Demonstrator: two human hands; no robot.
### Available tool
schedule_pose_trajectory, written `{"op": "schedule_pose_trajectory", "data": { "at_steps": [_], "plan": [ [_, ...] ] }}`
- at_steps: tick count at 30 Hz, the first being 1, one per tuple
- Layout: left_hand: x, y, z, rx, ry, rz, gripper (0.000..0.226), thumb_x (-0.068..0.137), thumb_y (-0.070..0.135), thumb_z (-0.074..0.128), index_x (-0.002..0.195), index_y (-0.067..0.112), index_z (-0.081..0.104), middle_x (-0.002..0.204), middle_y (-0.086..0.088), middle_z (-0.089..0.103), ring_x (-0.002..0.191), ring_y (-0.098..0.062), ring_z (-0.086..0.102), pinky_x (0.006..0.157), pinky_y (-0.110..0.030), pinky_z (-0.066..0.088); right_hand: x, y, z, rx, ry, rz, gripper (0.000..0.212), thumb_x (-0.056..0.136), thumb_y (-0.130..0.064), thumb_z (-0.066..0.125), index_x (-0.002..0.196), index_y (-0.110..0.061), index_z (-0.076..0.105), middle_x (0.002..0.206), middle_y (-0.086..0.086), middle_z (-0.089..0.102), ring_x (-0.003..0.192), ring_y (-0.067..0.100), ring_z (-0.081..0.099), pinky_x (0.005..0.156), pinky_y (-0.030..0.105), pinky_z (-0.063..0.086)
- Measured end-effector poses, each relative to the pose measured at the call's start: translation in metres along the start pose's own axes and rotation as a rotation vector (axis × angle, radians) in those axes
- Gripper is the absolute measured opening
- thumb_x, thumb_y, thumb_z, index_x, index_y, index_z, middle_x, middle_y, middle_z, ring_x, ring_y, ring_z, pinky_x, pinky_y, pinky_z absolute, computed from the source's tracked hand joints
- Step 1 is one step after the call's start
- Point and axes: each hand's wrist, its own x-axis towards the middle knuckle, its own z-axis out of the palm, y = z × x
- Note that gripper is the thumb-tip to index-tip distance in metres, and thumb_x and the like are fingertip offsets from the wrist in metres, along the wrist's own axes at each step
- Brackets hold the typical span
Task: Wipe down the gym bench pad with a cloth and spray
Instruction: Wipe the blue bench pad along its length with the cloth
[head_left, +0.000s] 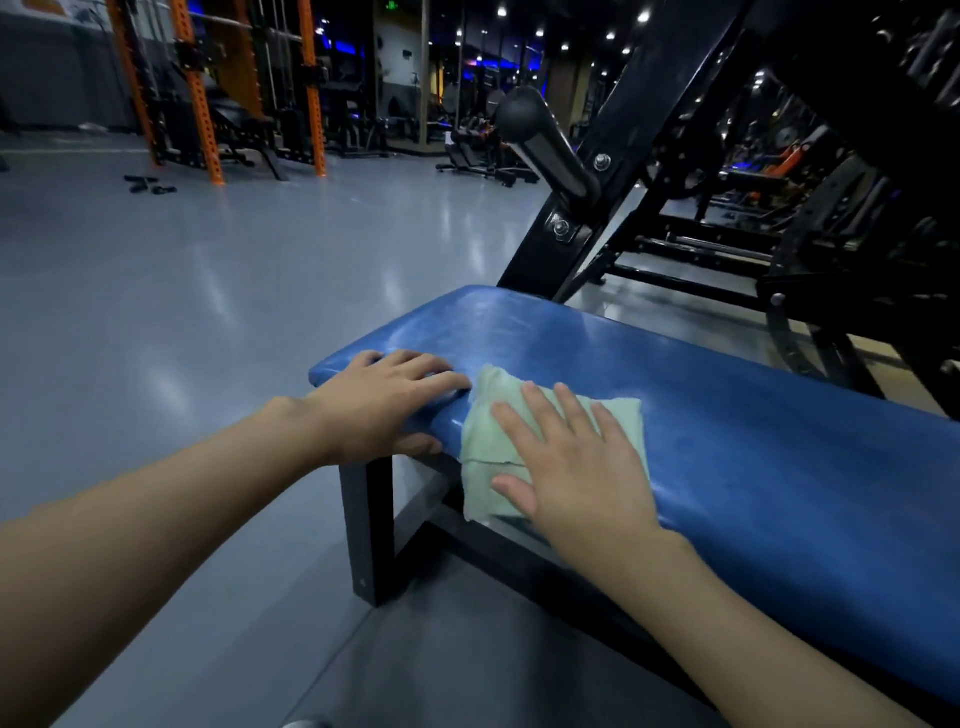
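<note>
A blue padded gym bench (727, 395) runs from the middle of the view toward the lower right on a black metal frame (366, 530). A pale green cloth (480, 447) lies folded over the pad's near edge, close to its left end. My right hand (576, 462) presses flat on the cloth with straight, spread fingers. My left hand (387, 402) rests on the pad's left end, fingers on top and thumb under the edge. No spray bottle is in view.
A black machine upright with a round-capped bar (545, 140) rises just behind the bench. More dark machines (831, 208) crowd the right. Grey floor (208, 291) spreads to the left, with orange racks (208, 88) far back.
</note>
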Motion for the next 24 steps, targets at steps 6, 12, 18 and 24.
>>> {"op": "schedule_pose_trajectory", "data": {
  "at_steps": [6, 12, 18, 24],
  "plan": [
    [0.007, 0.035, 0.002, 0.092, 0.028, 0.091, 0.081, 0.082, 0.071, 0.047, 0.148, 0.028, 0.03, 0.154, 0.005, 0.034, 0.142, -0.016, 0.03, 0.11, -0.046, 0.03, -0.031, 0.031, -0.02, -0.085, -0.084, -0.071, 0.072, 0.087, -0.061, 0.052, 0.149, -0.027, 0.039, 0.158, 0.008, 0.033, 0.145, 0.037, 0.03, 0.114, 0.064, 0.021],
    [0.011, 0.041, 0.008, 0.0, 0.033, 0.034, 0.081, 0.086, 0.075, 0.037, 0.152, 0.029, 0.032, 0.157, 0.012, 0.035, 0.145, -0.012, 0.03, 0.114, -0.038, 0.024, -0.013, 0.035, -0.019, 0.044, -0.189, -0.211, 0.063, 0.094, -0.059, 0.024, 0.152, -0.036, 0.021, 0.164, 0.004, 0.019, 0.149, 0.029, 0.022, 0.116, 0.057, 0.02],
    [0.01, 0.054, 0.003, 0.021, 0.003, 0.012, 0.076, 0.084, 0.079, 0.028, 0.15, 0.041, 0.026, 0.149, 0.0, 0.04, 0.138, -0.023, 0.038, 0.11, -0.047, 0.031, -0.035, 0.053, -0.021, 0.048, -0.175, -0.12, 0.065, 0.093, -0.061, 0.021, 0.153, -0.037, 0.018, 0.166, 0.001, 0.01, 0.152, 0.025, 0.013, 0.119, 0.051, 0.014],
    [0.014, 0.073, 0.002, 0.099, -0.05, -0.033, 0.076, 0.079, 0.08, 0.015, 0.148, 0.047, 0.012, 0.146, -0.008, 0.036, 0.136, -0.028, 0.034, 0.11, -0.056, 0.028, -0.061, 0.069, -0.022, 0.047, -0.187, -0.039, 0.063, 0.085, -0.059, 0.029, 0.135, -0.028, 0.05, 0.143, 0.008, 0.054, 0.129, 0.032, 0.054, 0.098, 0.057, 0.047]
  ]
}}
